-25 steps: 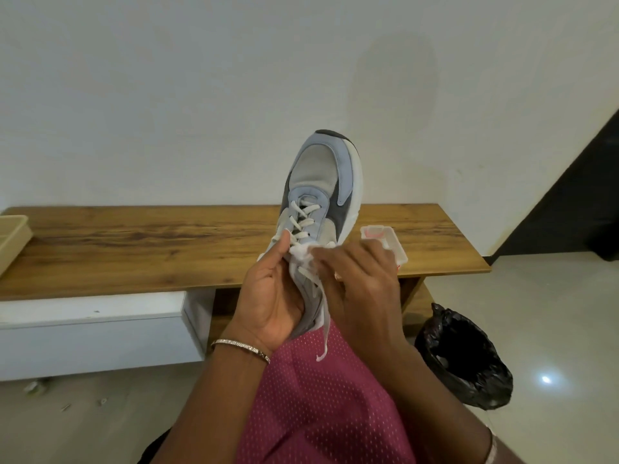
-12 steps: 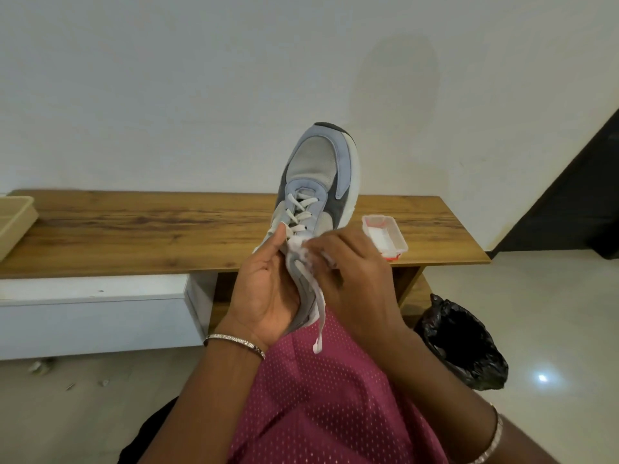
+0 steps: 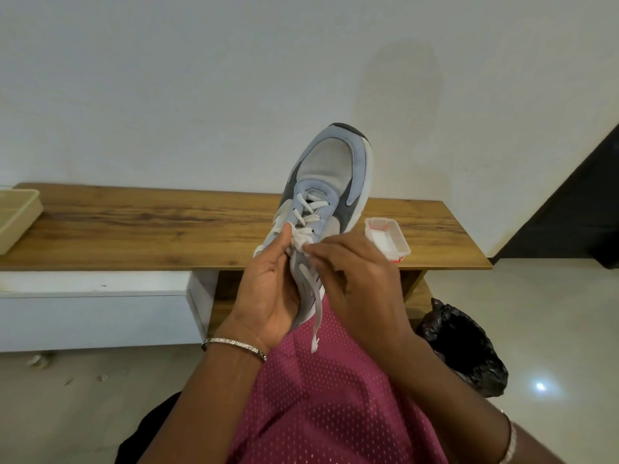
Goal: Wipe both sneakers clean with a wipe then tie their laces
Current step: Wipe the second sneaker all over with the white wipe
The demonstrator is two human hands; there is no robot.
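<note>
Between left hand and right hand, sneaker toe-up; left grips rear part, right pinches wipe against laces. Wipe hardly moved since second ago: wiping continues, laces untied.

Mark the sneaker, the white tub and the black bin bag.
sneaker [image 3: 335, 162], head view, grey toe panel.
white tub [image 3: 402, 236], head view, right rim.
black bin bag [image 3: 465, 349], head view, crumpled side.

maroon dotted mesh garment, silver bangle on left wrist
</note>
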